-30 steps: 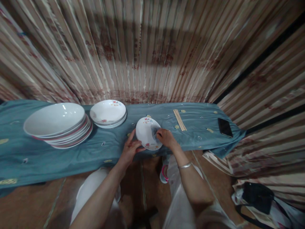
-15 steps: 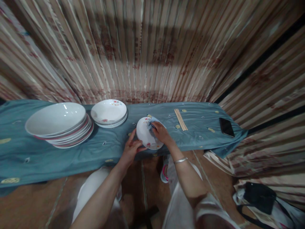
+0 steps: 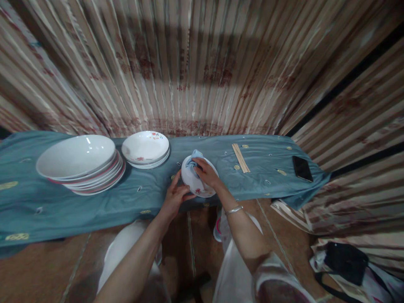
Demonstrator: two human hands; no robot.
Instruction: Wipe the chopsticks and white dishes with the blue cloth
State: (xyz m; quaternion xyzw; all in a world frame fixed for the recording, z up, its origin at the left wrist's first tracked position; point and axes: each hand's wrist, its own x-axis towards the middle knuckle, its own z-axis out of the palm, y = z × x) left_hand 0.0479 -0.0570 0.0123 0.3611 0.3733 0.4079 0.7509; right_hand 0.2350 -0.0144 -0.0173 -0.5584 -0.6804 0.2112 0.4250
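A small white plate (image 3: pixel 206 191) with red flowers is in front of me at the table's near edge. My left hand (image 3: pixel 175 194) grips its left rim, thumb on top and fingers along the side and underneath. In my right hand (image 3: pixel 205 172) is a light blue cloth (image 3: pixel 193 159), pressed on the plate's upper left part. The fingers are bent round the cloth, and they hide part of the plate's pattern. A silver bangle (image 3: pixel 235 209) circles the right wrist.
Left of the plate stand a stack of flowered plates (image 3: pixel 145 147) and a taller stack of large bowls (image 3: pixel 78 160). Several wooden chopsticks (image 3: pixel 240 158) and a black phone (image 3: pixel 302 168) lie to the right on the blue tablecloth (image 3: pixel 142 198). A pleated curtain (image 3: pixel 202 63) hangs behind.
My right hand has slid the cloth leftward over the plate, from the upper right part to the upper left. My left hand keeps its hold on the rim.
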